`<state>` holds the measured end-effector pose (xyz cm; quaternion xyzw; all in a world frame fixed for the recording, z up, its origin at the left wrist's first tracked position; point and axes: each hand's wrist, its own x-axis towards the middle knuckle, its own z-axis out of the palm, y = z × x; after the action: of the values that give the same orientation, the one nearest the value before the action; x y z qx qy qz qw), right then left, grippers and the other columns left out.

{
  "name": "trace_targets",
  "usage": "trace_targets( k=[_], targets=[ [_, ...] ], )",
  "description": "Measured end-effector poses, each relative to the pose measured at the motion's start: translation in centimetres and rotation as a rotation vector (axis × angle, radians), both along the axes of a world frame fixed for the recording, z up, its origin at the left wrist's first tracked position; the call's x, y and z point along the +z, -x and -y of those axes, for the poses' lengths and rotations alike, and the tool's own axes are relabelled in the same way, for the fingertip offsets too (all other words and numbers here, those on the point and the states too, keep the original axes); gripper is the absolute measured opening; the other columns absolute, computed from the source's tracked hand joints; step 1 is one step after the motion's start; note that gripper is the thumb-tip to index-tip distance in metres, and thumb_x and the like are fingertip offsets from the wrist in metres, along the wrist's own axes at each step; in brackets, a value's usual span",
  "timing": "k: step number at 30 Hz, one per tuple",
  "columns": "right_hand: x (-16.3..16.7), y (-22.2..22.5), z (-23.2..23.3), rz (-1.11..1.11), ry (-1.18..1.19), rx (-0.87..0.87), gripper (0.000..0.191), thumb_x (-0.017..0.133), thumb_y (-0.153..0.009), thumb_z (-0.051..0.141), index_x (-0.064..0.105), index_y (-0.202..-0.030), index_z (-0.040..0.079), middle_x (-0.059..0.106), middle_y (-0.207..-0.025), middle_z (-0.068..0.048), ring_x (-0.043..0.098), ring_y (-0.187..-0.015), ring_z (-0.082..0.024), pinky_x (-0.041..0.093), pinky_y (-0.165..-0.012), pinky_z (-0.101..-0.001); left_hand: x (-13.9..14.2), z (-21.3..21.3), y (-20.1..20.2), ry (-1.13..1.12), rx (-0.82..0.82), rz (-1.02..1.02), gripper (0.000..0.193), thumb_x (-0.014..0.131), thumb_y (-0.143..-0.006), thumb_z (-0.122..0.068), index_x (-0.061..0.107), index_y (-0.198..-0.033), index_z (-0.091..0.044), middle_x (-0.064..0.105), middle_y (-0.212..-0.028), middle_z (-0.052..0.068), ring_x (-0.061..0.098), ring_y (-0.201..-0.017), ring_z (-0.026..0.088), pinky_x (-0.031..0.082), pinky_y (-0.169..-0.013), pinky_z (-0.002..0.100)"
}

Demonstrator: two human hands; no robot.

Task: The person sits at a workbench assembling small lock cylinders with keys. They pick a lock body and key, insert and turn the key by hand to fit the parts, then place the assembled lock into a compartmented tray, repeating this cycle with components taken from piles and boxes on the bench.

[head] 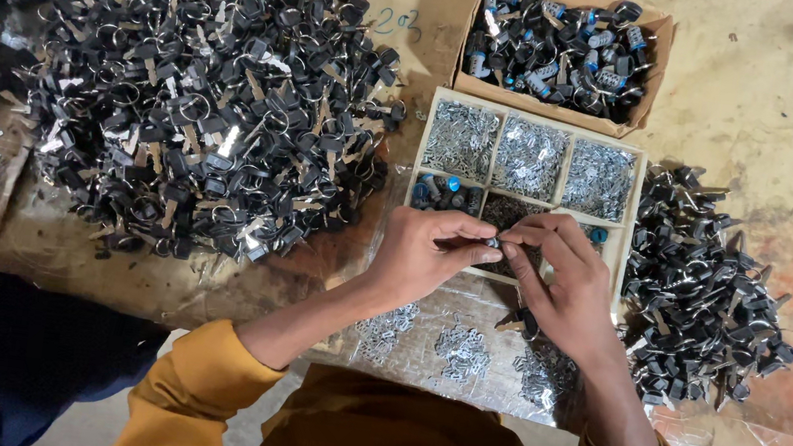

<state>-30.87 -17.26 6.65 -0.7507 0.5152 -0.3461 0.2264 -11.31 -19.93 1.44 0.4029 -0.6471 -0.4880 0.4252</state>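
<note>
Item in hand: a small dark lock part (492,242), pinched between the fingers of the left hand (428,254) and the right hand (560,284), both closed on it, held just above the divided wooden tray (635,182). Tray contents: three upper compartments of small silvery metal pieces (529,156); lower compartments of dark and blue-capped parts, partly hidden by the hands. Behind the tray: a cardboard box (662,44) of black and blue cylinders. Left: a large heap of black-headed keys on rings (200,98). Right: a smaller heap of black keys (701,291). Near edge of the tabletop (772,118): three little piles of silvery pieces (461,350) on clear plastic sheet. Risk, as judged: the part is tiny and gripped only by fingertips; a slip would likely drop it into a tray compartment or a pile, where it would be hard to find again.
</note>
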Motion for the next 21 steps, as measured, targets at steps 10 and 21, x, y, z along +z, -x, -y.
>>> trace_targets(
  k=[10, 21],
  targets=[
    [-0.5, 0.6, 0.1, 0.06, 0.018, -0.047, 0.017, 0.075, -0.091, 0.001, 0.078, -0.108, 0.005, 0.069, -0.104, -0.007, 0.07, -0.092, -0.022, 0.056, -0.078, -0.0311, -0.1, 0.0, -0.1, 0.021, 0.017, 0.036, 0.022, 0.084, -0.085, -0.009, 0.078, -0.105, -0.001, 0.08, -0.1, 0.012, 0.08, -0.086, 0.017, 0.065, -0.073, 0.026],
    [-1.3, 1.0, 0.7, -0.28, 0.111, -0.092, 0.012, 0.079, -0.086, 0.008, 0.075, -0.097, 0.006, 0.066, -0.094, -0.008, 0.06, -0.089, -0.03, 0.044, -0.082, -0.0418, 0.0, 0.1, -0.2, 0.021, 0.004, -0.007, 0.021, 0.078, -0.09, -0.002, 0.077, -0.111, -0.002, 0.079, -0.108, 0.012, 0.08, -0.092, 0.018, 0.066, -0.077, 0.027]
  ],
)
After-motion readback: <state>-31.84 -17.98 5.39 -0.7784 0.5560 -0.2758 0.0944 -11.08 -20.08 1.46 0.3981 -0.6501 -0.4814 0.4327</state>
